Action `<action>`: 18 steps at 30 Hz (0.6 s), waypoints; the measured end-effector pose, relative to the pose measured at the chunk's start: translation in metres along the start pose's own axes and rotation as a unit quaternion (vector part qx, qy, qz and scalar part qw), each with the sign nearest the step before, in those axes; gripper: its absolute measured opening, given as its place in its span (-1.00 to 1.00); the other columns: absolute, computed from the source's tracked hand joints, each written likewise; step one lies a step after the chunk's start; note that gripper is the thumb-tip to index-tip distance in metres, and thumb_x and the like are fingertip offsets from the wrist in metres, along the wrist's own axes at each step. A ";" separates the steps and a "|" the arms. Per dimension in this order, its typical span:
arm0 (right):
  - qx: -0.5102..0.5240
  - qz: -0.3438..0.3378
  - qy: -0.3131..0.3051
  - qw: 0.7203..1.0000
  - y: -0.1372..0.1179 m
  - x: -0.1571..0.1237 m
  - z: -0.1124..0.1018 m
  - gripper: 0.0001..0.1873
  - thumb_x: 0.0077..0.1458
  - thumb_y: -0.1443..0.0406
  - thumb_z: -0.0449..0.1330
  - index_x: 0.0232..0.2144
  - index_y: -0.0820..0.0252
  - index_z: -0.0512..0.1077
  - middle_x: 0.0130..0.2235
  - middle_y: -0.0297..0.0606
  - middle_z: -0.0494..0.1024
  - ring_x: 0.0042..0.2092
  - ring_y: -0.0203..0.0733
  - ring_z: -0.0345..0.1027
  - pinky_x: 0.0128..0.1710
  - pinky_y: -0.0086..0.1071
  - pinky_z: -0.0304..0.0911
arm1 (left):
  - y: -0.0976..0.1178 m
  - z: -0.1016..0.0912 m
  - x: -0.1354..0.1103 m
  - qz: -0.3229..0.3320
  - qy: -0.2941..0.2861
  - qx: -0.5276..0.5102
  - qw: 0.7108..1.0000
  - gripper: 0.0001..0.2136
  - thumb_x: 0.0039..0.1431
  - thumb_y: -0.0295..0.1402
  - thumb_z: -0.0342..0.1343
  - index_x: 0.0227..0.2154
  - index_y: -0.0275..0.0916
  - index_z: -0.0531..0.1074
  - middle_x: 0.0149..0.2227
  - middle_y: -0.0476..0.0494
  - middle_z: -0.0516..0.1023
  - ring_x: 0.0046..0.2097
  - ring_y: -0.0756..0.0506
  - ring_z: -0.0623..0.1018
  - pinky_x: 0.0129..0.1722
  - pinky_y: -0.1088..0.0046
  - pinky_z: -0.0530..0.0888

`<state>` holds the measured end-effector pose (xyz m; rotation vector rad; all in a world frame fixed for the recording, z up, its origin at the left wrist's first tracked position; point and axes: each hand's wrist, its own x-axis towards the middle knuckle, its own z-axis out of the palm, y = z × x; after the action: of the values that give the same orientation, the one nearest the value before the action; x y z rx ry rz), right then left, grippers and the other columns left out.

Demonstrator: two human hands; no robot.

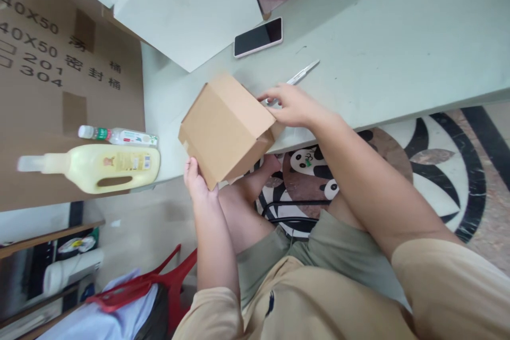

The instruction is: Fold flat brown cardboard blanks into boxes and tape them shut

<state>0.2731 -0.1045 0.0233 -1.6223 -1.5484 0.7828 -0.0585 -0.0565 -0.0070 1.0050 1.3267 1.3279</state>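
Observation:
A small brown cardboard box (221,133) is tilted over the front edge of the table. My left hand (199,180) grips its near left corner, thumb up along the side and the other fingers hidden underneath. On the box's right side, my right hand (290,105) has its fingers curled at the edge by the flaps. A slim, silvery pen-like knife (305,71) lies on the table just behind my right hand, its near end partly covered by the fingers. Farther back lies a phone (258,37) with a dark screen.
At left, a yellow jug-shaped bottle (115,168) and a clear plastic bottle (123,137) stand before a large printed carton (35,111). A white board-like box (191,5) is at the back of the pale table (382,48). A red chair (175,281) stands below left.

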 end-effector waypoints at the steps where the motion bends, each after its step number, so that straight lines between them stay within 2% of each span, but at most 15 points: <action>1: 0.010 -0.019 -0.006 1.000 -0.001 -0.001 -0.001 -0.57 0.18 0.11 0.13 0.04 0.06 0.55 -0.05 -0.10 0.57 -0.05 0.01 0.42 -0.01 -0.13 0.32 | 0.000 -0.001 0.001 -0.001 -0.005 -0.001 1.000 -0.68 0.03 -0.06 0.37 -0.27 -0.10 0.47 -0.23 0.16 0.68 0.04 -0.16 0.60 0.06 0.14 0.50; 5: 0.025 -0.078 -0.052 0.995 -0.003 -0.001 -0.001 -0.53 0.10 0.10 0.20 0.03 0.11 0.53 -0.01 -0.10 0.54 0.05 0.05 0.38 0.11 -0.12 0.25 | 0.004 0.002 0.002 -0.004 -0.021 -0.005 1.000 -0.66 0.03 -0.03 0.35 -0.26 -0.11 0.48 -0.15 0.09 0.68 0.06 -0.16 0.60 0.07 0.16 0.53; 11: 0.017 -0.093 -0.081 0.992 -0.006 0.000 0.002 -0.48 -0.08 0.00 0.34 -0.09 0.11 0.52 0.01 -0.10 0.53 0.18 0.20 0.29 0.21 -0.02 0.17 | 0.015 0.017 0.006 -0.026 -0.024 -0.024 0.999 -0.65 0.03 -0.10 0.36 -0.19 -0.16 0.49 -0.01 -0.11 0.64 0.07 -0.17 0.61 0.07 0.23 0.57; 15: 0.085 -0.089 -0.093 0.988 -0.006 -0.002 0.003 -0.36 -0.10 0.08 0.35 0.06 0.08 0.42 0.13 -0.10 0.51 0.18 0.17 0.34 0.17 -0.01 0.26 | 0.023 0.027 -0.004 -0.047 -0.012 -0.018 0.999 -0.65 0.06 -0.10 0.31 -0.14 -0.15 0.48 0.03 -0.15 0.62 0.09 -0.20 0.59 0.04 0.25 0.57; 17: 0.126 -0.084 -0.099 0.983 -0.004 -0.003 0.005 -0.29 -0.10 0.09 0.36 0.12 0.07 0.36 0.18 -0.10 0.49 0.16 0.16 0.37 0.13 -0.01 0.31 | 0.030 0.030 -0.016 -0.047 -0.041 -0.032 0.998 -0.60 0.05 -0.07 0.27 -0.08 -0.13 0.49 0.10 -0.18 0.58 0.16 -0.23 0.55 0.05 0.25 0.56; 18: 0.140 -0.080 -0.100 0.982 -0.003 -0.003 0.006 -0.27 -0.11 0.09 0.37 0.13 0.09 0.35 0.18 -0.08 0.49 0.15 0.17 0.38 0.12 0.00 0.33 | 0.033 0.031 -0.022 -0.043 -0.080 -0.047 0.995 -0.56 0.05 -0.03 0.24 -0.05 -0.13 0.49 0.13 -0.20 0.56 0.20 -0.26 0.51 0.05 0.24 0.55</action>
<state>0.2660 -0.1064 0.0228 -1.2308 -1.6020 1.0479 -0.0265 -0.0700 0.0298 0.9591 1.1637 1.2072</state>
